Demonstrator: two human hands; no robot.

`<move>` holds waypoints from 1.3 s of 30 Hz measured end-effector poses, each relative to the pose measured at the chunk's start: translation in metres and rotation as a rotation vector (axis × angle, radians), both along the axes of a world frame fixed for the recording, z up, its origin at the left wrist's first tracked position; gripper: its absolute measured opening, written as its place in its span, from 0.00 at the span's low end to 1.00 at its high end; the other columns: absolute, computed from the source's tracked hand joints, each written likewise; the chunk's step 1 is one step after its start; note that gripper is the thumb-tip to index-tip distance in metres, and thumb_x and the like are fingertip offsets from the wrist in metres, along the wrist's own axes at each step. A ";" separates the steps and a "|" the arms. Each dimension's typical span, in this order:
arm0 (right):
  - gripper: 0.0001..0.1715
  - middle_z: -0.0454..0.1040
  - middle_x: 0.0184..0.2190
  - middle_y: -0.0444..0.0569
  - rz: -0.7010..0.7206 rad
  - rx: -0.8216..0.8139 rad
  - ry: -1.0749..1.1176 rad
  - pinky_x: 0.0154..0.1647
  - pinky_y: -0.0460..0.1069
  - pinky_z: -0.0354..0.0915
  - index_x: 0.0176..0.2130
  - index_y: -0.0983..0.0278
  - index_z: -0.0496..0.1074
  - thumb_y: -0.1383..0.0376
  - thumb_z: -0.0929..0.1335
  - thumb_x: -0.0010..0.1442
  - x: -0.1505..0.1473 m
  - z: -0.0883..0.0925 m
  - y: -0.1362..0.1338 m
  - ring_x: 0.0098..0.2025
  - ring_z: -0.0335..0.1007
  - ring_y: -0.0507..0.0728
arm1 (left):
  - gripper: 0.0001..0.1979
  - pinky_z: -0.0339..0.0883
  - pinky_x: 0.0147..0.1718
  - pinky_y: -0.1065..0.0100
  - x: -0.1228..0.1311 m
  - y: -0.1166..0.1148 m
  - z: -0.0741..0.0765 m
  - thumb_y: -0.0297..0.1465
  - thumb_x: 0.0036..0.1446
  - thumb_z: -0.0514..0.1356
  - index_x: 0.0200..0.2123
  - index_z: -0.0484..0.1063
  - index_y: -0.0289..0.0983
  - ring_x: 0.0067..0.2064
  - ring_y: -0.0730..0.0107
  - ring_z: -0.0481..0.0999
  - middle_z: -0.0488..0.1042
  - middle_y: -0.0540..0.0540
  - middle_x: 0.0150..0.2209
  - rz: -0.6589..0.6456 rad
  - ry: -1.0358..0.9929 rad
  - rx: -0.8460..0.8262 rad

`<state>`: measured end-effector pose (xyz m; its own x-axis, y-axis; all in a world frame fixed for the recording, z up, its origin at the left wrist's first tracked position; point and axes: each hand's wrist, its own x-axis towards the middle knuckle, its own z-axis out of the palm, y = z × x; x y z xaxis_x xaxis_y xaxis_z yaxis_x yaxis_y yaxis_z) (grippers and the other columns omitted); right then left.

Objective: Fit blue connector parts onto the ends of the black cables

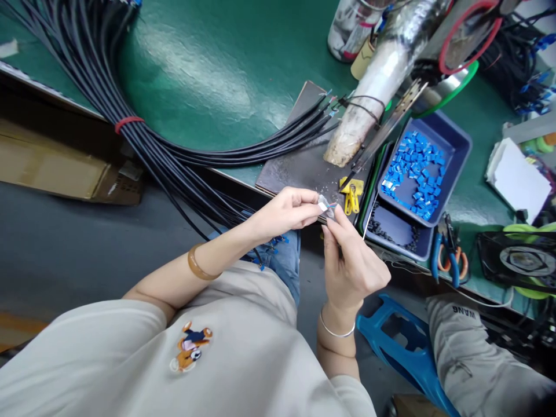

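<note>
Near the bench's front edge, my left hand (295,209) pinches a small white piece (322,206) between thumb and fingertips. Thin coloured wires (332,205) run from it toward my right hand (354,255), whose thumb and fingers are closed on their far end. What lies between the right fingertips is largely hidden. Both hands are just in front of a dark board (286,171). On that board, beyond my fingers, lie yellow clips (353,194). Black cables (243,155) with stripped ends rest across it.
A foil-wrapped pipe (369,98) slants down over the board. At right, one blue tray (458,145) holds blue connectors, above another with black parts. Pliers (447,255) lie beside them. A red tie (129,123) binds the cable bundle. Another person's leg (460,341) is by a blue stool (399,341).
</note>
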<state>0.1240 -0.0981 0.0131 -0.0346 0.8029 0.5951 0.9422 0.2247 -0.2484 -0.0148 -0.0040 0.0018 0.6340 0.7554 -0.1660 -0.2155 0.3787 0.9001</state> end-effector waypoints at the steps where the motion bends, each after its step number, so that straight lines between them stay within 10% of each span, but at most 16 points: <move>1: 0.18 0.80 0.50 0.44 0.004 -0.003 -0.008 0.40 0.48 0.74 0.51 0.53 0.75 0.68 0.71 0.62 0.000 0.000 0.000 0.41 0.83 0.56 | 0.13 0.42 0.19 0.74 0.000 0.000 0.000 0.31 0.60 0.59 0.24 0.65 0.33 0.20 0.84 0.52 0.59 0.55 0.19 -0.003 -0.014 -0.014; 12: 0.06 0.83 0.36 0.45 0.019 0.105 0.426 0.34 0.51 0.76 0.38 0.58 0.78 0.67 0.71 0.61 -0.001 0.012 0.000 0.36 0.82 0.57 | 0.13 0.54 0.20 0.76 -0.010 0.015 -0.008 0.35 0.51 0.69 0.34 0.72 0.32 0.22 0.81 0.65 0.74 0.49 0.24 -0.125 -0.141 0.027; 17: 0.02 0.75 0.28 0.45 -0.213 0.314 0.768 0.26 0.50 0.71 0.34 0.61 0.77 0.65 0.73 0.56 0.018 0.017 0.006 0.27 0.75 0.54 | 0.06 0.64 0.31 0.71 -0.015 0.009 0.040 0.20 0.51 0.62 0.26 0.75 0.36 0.30 0.71 0.74 0.77 0.46 0.28 -0.362 0.183 0.716; 21: 0.06 0.76 0.33 0.47 -0.248 0.149 0.745 0.27 0.48 0.71 0.37 0.62 0.76 0.64 0.73 0.56 0.025 0.015 0.007 0.32 0.76 0.54 | 0.12 0.56 0.26 0.70 -0.006 -0.015 0.053 0.14 0.50 0.54 0.27 0.72 0.35 0.24 0.75 0.65 0.72 0.48 0.27 -0.157 0.531 1.030; 25: 0.08 0.75 0.31 0.45 -0.216 0.051 0.760 0.29 0.47 0.70 0.36 0.63 0.77 0.62 0.74 0.55 0.023 0.009 0.007 0.32 0.75 0.52 | 0.05 0.56 0.25 0.74 0.002 -0.020 0.021 0.24 0.56 0.58 0.36 0.74 0.33 0.26 0.77 0.66 0.72 0.50 0.27 0.141 0.393 0.611; 30: 0.07 0.76 0.30 0.46 -0.130 -0.048 0.773 0.30 0.47 0.70 0.34 0.63 0.78 0.61 0.73 0.58 0.020 0.000 0.012 0.31 0.74 0.52 | 0.07 0.44 0.17 0.76 0.001 -0.010 -0.004 0.30 0.54 0.64 0.35 0.74 0.31 0.19 0.85 0.55 0.68 0.52 0.23 0.119 0.102 -0.001; 39: 0.09 0.78 0.30 0.45 -0.138 -0.151 0.836 0.32 0.48 0.73 0.35 0.63 0.77 0.59 0.73 0.58 0.014 -0.001 0.017 0.32 0.78 0.54 | 0.12 0.42 0.15 0.77 0.006 -0.006 0.003 0.33 0.48 0.71 0.28 0.74 0.31 0.17 0.87 0.54 0.68 0.53 0.20 0.081 0.033 -0.048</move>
